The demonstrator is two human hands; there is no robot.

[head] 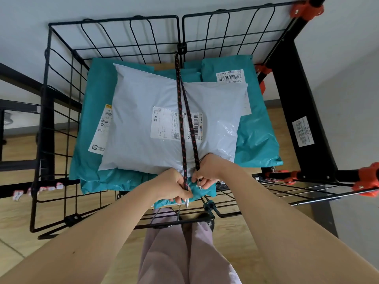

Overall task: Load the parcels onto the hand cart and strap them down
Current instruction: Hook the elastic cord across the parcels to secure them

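Our left hand (174, 187) had its fingers (183, 195) curled tight round one strand of the black elastic cord flecked with red (181, 119). It gripped just above a small metal hook (187, 203), which hung free below the hand. Our right hand (207, 173) pinched the second strand between thumb and fingers (205, 183), close to that strand's own end. Both hands sat at the near edge of the load, touching the wrapping there.

From our grip the two strands ran taut and close together over the pale grey plastic mailer (139, 95). They crossed its white shipping label (164, 124) and met at the far wall of the black wire-mesh hand cart (61, 83). The grey mailer lay on top of several teal plastic mailers (92, 124), all inside the cart.

We judged the cord springy and apt to snap back if let go, so it was best held right by the hooks. The parcels looked soft, light and slick. They would likely dent under the cord, and it might slide sideways unless hooked low on the near wire.
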